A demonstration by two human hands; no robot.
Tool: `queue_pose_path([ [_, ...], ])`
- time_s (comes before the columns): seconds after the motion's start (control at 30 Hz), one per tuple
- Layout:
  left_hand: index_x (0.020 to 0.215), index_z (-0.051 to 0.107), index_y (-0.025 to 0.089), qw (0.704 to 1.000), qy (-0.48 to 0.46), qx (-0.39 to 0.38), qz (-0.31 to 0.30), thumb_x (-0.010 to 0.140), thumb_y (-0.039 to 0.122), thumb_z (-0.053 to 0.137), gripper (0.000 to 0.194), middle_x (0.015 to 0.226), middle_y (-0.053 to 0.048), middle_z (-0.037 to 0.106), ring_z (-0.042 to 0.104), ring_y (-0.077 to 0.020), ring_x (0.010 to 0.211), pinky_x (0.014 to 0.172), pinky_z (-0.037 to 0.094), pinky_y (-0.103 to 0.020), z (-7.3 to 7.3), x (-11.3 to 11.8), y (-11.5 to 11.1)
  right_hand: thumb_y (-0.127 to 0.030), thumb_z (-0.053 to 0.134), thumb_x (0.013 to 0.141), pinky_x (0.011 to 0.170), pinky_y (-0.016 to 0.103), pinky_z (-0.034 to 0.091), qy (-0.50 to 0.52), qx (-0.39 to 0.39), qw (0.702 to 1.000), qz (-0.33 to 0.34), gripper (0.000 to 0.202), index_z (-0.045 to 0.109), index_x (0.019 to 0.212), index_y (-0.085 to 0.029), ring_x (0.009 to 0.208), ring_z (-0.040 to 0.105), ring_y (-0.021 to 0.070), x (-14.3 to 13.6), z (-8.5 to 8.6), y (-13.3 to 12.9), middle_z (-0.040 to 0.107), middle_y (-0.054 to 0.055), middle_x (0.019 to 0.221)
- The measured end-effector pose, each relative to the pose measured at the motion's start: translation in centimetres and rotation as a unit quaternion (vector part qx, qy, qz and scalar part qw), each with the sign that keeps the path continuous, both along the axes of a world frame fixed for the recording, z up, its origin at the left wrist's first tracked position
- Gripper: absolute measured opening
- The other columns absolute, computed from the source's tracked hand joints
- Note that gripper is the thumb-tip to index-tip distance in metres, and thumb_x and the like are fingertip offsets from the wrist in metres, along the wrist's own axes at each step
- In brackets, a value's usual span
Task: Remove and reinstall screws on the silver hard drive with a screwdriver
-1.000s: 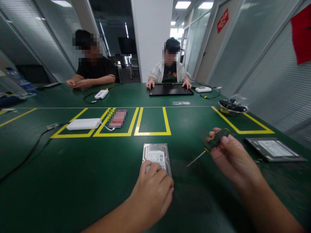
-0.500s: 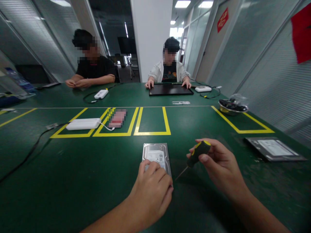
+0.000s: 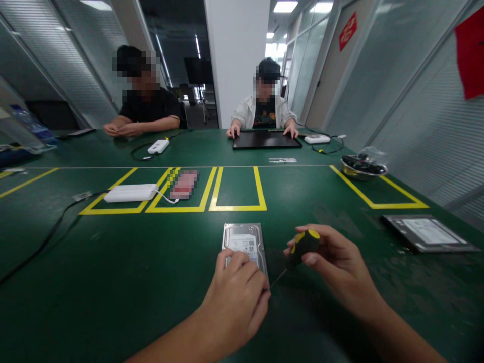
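A silver hard drive [image 3: 242, 236] with a white label lies on the green table in front of me. My left hand [image 3: 237, 297] grips its near part, fingers curled over the top and right edge, hiding that end. My right hand [image 3: 336, 269] pinches the dark green and yellow handle of a screwdriver [image 3: 304, 247] between thumb and fingers. The thin shaft slants down to the left, and its tip is at the drive's near right corner, beside my left fingertips. Whether the tip touches a screw cannot be made out.
A second drive-like device [image 3: 427, 233] lies at the right, below a metal bowl [image 3: 363, 174] of dark items. A white power bank [image 3: 130, 193] and cable are at the left. Across the table [image 3: 151, 257] sit two people, one holding a black panel [image 3: 266, 139].
My right hand has moved left and slightly down with the screwdriver, bringing its tip to the drive's near right corner. My left hand and the drive have stayed in place.
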State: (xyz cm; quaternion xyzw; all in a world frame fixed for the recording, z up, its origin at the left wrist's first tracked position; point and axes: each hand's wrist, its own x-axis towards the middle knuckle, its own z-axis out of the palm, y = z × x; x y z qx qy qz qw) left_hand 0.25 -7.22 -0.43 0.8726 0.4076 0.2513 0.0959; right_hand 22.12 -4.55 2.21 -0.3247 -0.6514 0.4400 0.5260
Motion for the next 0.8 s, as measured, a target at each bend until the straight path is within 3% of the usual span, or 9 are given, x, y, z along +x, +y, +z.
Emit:
queue_pose_path([
  [0.57, 0.084, 0.060, 0.020, 1.000, -0.001, -0.011, -0.007, 0.088, 0.023, 0.059, 0.005, 0.084, -0.001, 0.062, 0.049, -0.0244, 0.091, 0.093, 0.026, -0.051, -0.11, -0.09, 0.04, -0.022, 0.066, 0.093, 0.079, 0.020, 0.058, -0.012, 0.015, 1.000, -0.003, 0.029, 0.059, 0.120, -0.029, 0.089, 0.069, 0.0135, -0.19, -0.28, -0.20, 0.069, 0.002, 0.098],
  [0.8, 0.085, 0.060, 0.021, 1.000, -0.002, -0.018, -0.005, 0.089, 0.023, 0.059, 0.004, 0.084, -0.001, 0.062, 0.049, -0.0243, 0.092, 0.094, 0.026, -0.051, -0.17, -0.11, 0.02, -0.023, 0.069, 0.090, 0.074, 0.021, 0.059, -0.021, 0.036, 0.998, -0.055, 0.027, 0.058, 0.114, -0.027, 0.083, 0.069, 0.0135, -0.74, -0.20, -0.41, 0.067, 0.001, 0.093],
])
